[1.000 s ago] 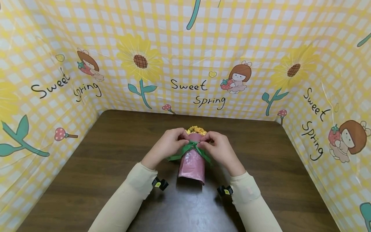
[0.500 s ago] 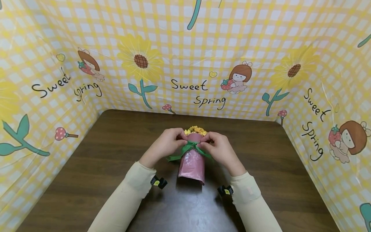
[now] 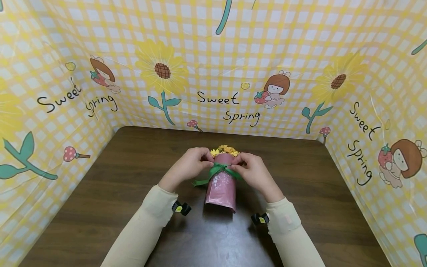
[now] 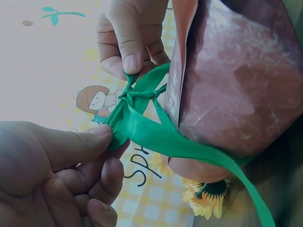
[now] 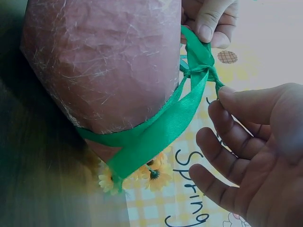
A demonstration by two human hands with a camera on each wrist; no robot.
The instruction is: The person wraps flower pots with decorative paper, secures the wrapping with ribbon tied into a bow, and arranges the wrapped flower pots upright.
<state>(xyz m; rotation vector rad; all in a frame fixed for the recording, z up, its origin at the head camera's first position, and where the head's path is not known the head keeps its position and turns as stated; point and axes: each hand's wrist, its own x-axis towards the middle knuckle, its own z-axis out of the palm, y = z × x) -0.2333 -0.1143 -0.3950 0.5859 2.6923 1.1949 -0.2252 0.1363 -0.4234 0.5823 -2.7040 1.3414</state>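
A bouquet wrapped in pink paper (image 3: 221,194) lies on the table, its yellow flowers (image 3: 227,149) pointing away from me. Around its neck runs a green ribbon (image 5: 156,135), knotted at the front into a bow with long loose tails. My left hand (image 3: 187,167) pinches one loop of the bow between thumb and forefinger; the left wrist view shows this loop (image 4: 118,135) close up. On the other side, thumb and forefinger of my right hand (image 3: 252,173) pinch a narrower, folded part of the ribbon. Both hands are just above the wrap, with the knot (image 4: 127,94) between them.
The dark wooden table (image 3: 133,207) carries the bouquet near its middle. A yellow checked cloth (image 3: 213,66) with printed sunflowers encloses the table at the back and both sides. Small black wrist cameras (image 3: 181,208) sit by each cuff.
My left hand has shifted slightly to the left and the hands are a little farther apart, drawing the bow's two sides outward. The bouquet stays in place.
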